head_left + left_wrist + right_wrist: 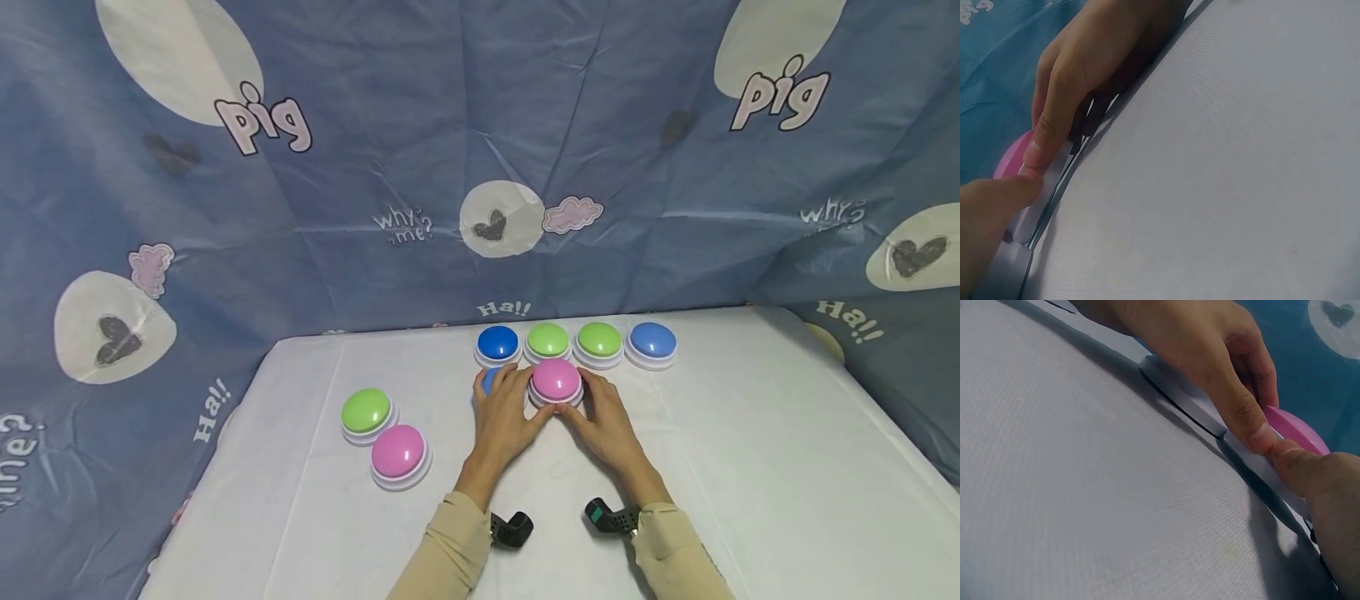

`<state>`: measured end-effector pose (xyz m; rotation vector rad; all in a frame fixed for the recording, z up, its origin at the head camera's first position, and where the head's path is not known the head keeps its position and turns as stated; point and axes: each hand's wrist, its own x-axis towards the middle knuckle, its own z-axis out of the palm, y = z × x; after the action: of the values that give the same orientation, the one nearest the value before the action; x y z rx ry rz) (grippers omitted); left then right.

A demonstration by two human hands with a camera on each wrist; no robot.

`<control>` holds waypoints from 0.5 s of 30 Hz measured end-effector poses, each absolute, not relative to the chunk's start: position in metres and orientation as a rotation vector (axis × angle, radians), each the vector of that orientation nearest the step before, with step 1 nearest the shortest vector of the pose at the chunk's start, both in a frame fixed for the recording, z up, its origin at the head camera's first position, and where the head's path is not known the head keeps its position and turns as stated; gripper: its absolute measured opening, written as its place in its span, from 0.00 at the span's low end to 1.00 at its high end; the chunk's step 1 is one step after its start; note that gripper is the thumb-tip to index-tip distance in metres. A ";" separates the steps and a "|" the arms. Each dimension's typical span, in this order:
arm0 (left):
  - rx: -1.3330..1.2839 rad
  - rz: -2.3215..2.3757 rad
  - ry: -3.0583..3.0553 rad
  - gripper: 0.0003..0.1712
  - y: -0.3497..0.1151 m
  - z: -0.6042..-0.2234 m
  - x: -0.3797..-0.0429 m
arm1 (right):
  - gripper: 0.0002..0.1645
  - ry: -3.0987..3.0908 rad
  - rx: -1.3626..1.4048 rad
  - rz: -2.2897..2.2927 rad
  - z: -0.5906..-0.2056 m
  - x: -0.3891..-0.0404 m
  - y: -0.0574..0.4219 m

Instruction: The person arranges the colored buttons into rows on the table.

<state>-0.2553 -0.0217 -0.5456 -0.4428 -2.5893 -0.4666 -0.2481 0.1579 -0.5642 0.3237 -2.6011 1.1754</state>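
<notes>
Both hands hold a pink dome button (pixel 557 380) with a white round base, right in front of the back row. My left hand (pixel 504 417) grips its left side, the thumb at the front of the base. From the other side my right hand (pixel 609 421) grips it, and the two thumb tips meet at the front. A blue dome button (pixel 491 381) is mostly hidden under the left fingers. In the wrist views the pink dome (pixel 1013 156) (pixel 1297 431) shows behind the thumbs, its white base close over the tablecloth.
Along the table's back edge stand a dark blue button (pixel 498 342), two green buttons (pixel 547 339) (pixel 599 339) and a lighter blue button (pixel 652 340). To the left, a green button (pixel 366 410) and another pink button (pixel 398 452) sit together on the white cloth (pixel 780 467). A printed blue curtain (pixel 360 275) hangs behind.
</notes>
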 end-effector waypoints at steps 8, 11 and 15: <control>-0.455 -0.462 -2.595 0.39 -0.022 -0.547 -0.256 | 0.47 -2.593 0.340 1.162 -0.564 -0.246 0.159; -0.462 -0.463 -2.590 0.38 -0.022 -0.547 -0.256 | 0.46 -2.582 0.357 1.161 -0.564 -0.247 0.159; -0.467 -0.459 -2.593 0.38 -0.022 -0.547 -0.256 | 0.45 -2.588 0.367 1.159 -0.564 -0.247 0.160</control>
<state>-0.2565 -0.0223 -0.5468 -0.4670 -2.5933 -0.4593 -0.2471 0.1597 -0.5638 0.3666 -2.5885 1.1595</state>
